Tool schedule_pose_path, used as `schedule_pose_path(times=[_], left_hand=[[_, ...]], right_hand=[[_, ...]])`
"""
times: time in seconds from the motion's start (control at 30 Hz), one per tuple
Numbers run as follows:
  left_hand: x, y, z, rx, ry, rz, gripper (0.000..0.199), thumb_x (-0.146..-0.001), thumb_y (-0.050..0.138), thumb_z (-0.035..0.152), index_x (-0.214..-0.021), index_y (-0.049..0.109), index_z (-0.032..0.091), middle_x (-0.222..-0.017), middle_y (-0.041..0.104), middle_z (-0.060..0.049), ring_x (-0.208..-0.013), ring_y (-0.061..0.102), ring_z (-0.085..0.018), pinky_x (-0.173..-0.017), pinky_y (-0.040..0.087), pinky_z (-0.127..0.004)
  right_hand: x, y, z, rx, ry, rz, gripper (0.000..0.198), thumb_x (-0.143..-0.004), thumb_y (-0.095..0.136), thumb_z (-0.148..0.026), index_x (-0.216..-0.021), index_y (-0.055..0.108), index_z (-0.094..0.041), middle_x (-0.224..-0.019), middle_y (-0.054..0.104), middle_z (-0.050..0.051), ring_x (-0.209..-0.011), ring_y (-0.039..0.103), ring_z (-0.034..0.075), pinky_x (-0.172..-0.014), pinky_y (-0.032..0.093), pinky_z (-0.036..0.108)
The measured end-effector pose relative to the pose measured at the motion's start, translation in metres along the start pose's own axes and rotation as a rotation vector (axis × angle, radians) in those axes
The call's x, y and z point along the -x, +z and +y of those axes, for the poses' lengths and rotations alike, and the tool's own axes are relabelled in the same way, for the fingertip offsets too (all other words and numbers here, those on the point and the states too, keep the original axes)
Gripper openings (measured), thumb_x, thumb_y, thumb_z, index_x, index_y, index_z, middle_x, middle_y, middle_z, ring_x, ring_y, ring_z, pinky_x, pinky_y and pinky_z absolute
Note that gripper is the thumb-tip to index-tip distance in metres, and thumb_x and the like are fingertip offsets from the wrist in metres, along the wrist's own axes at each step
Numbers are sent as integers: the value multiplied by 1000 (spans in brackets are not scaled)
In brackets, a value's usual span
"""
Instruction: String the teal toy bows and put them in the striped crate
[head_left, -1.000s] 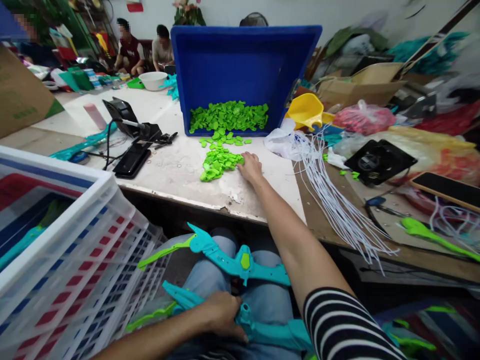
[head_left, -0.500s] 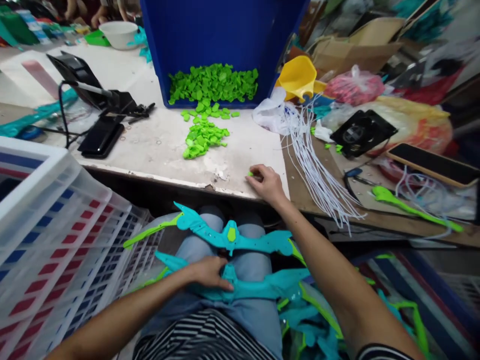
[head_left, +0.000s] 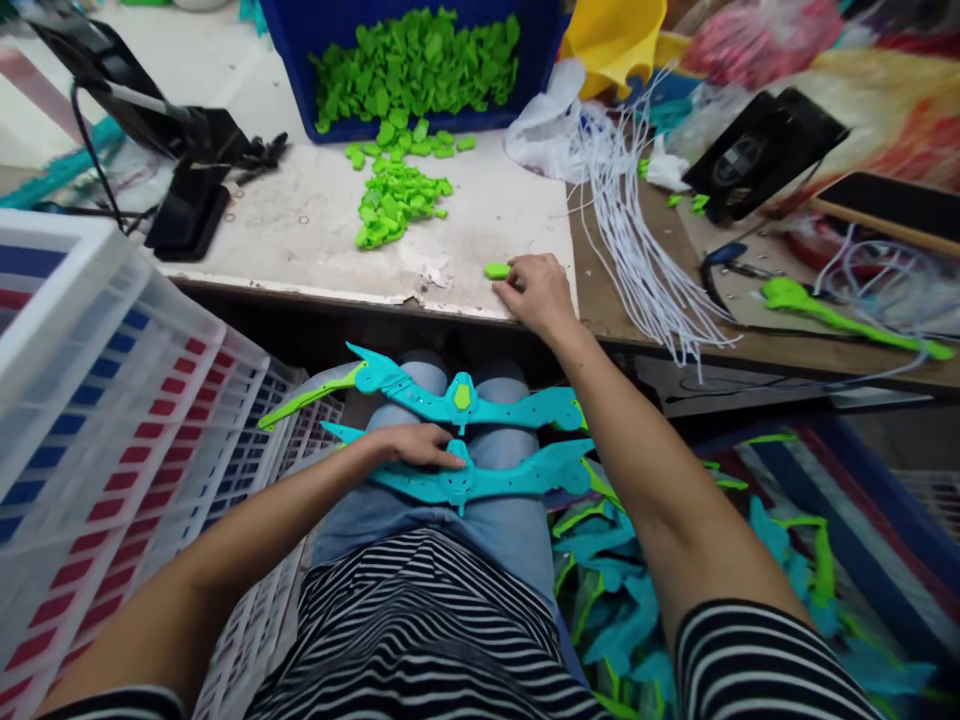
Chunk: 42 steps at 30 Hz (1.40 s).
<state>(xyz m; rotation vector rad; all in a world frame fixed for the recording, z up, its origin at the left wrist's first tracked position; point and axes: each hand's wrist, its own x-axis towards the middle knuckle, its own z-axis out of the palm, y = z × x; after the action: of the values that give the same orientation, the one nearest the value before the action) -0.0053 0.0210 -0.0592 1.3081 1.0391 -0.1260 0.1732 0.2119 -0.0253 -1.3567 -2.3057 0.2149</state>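
Note:
Two teal toy bows with lime-green limbs lie across my lap. The farther toy bow (head_left: 510,412) has a green piece set in its centre. On the nearer toy bow (head_left: 517,480) the centre is plain teal. My left hand (head_left: 421,446) is closed around this nearer bow, just left of its centre, thumb on top. Over the table's front edge, my right hand (head_left: 538,292) has its fingers bent together at a small green plastic piece (head_left: 496,271), which sticks out left of the fingertips. Part of that piece is hidden by the fingers.
A blue bin (head_left: 300,90) of green pieces lies tipped toward me, with a loose pile (head_left: 397,205) before it. White cords (head_left: 637,220) hang over the table edge at right. A white plastic crate (head_left: 90,280) stands left; more toy bows (head_left: 622,600) lie low at right.
The view has tilted down, so the table sits higher in the picture. More of the green piece now shows at my right fingertips. My left hand stays on the nearer bow.

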Motion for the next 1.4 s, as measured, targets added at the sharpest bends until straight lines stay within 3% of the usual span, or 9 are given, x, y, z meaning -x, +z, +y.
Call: schedule_pose_path(times=[0.23,0.37,0.5,0.6,0.73,0.93,1.1,1.27,1.4], left_hand=[[6,1,4,129,-24,-4,50,-65,66,62,-80,59,15,-75,60,0,-67,51,-13,-61,40,-24],[2,4,-2,145,-16,1,50,-64,68,60,-81,60,14,-74,60,0,-67,52,-13,-60,40,-24],[-3,6,-10,164,-13,-1,47,-65,68,58,-83,59,15,-74,59,0,-67,51,-13,-61,40,-25],[-4,6,-15,263,7,-49,50,-67,66,61,-83,58,14,-75,59,0,-68,52,-12,-64,42,-25],[-6,4,-17,280,-50,-30,55,-66,64,67,-77,56,14,-67,56,0,-64,51,-13,-61,41,-26],[-7,2,-16,252,-73,-49,59,-60,65,72,-72,56,15,-59,52,2,-59,49,-12,-57,38,-25],[-7,4,-17,210,-58,-10,61,-62,61,74,-72,57,14,-58,53,2,-59,48,-12,-57,38,-25],[-7,6,-17,199,-50,1,62,-61,61,75,-71,57,14,-58,53,2,-58,48,-11,-57,39,-23],[-8,6,-19,178,-41,11,62,-63,58,76,-74,57,14,-59,54,2,-58,49,-11,-56,39,-22]], right_hand=[[-3,-4,-15,64,101,52,41,-84,54,-45,-113,57,-16,-104,61,14,-101,50,32,-87,40,46],[-15,8,-20,152,188,49,44,-89,46,-50,-105,62,-12,-106,57,19,-105,48,37,-88,35,55],[-17,5,-19,103,104,-19,36,-88,48,-42,-100,64,-11,-107,57,18,-104,50,35,-90,36,54],[18,-16,-29,-49,-49,-58,36,-85,53,-39,-112,61,-15,-106,59,14,-103,54,31,-90,41,48],[116,-37,-59,-302,-252,-186,34,-85,56,-41,-112,59,-20,-103,63,9,-97,58,25,-84,49,40],[231,-8,-87,-337,-322,-282,27,-91,52,-34,-112,60,-19,-102,65,11,-92,58,24,-76,52,40],[241,13,-92,-302,-297,-154,25,-90,53,-28,-113,61,-19,-103,64,12,-96,56,26,-79,51,44],[240,11,-97,-278,-237,-175,26,-90,50,-22,-113,62,-21,-98,63,11,-95,56,25,-79,52,42],[240,11,-98,-251,-294,-185,26,-90,49,-21,-112,62,-19,-118,62,15,-112,53,28,-86,50,46]])
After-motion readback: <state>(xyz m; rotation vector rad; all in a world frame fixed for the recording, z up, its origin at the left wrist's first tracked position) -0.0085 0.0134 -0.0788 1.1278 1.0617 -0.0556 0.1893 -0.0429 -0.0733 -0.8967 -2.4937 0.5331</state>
